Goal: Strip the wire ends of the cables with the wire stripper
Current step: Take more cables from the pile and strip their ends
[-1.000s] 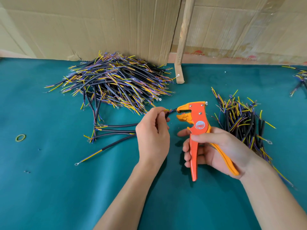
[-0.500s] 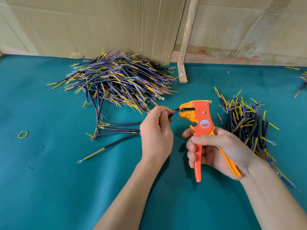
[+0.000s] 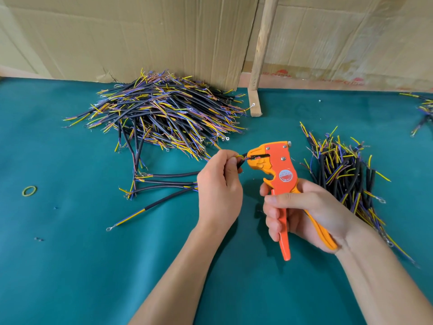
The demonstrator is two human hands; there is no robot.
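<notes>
My right hand (image 3: pixel 302 212) grips the handles of an orange wire stripper (image 3: pixel 280 172), held upright with its yellow jaws pointing left. My left hand (image 3: pixel 218 188) pinches a black cable (image 3: pixel 241 159) by its end, and the cable's wire tip sits inside the stripper's jaws. A big heap of black cables with yellow and purple wire ends (image 3: pixel 164 113) lies at the back left. A smaller pile of cables (image 3: pixel 344 170) lies to the right of the stripper.
Several loose cables (image 3: pixel 164 181) lie on the teal table (image 3: pixel 70 266) left of my left hand. A yellow rubber band (image 3: pixel 29 190) lies far left. Cardboard sheets (image 3: pixel 140 36) and a wooden post (image 3: pixel 260 55) stand behind; more cables (image 3: pixel 424 113) at the right edge.
The cable's tip has gone into the stripper's jaws, and both hands sit slightly closer together. The view has shifted a little to the left.
</notes>
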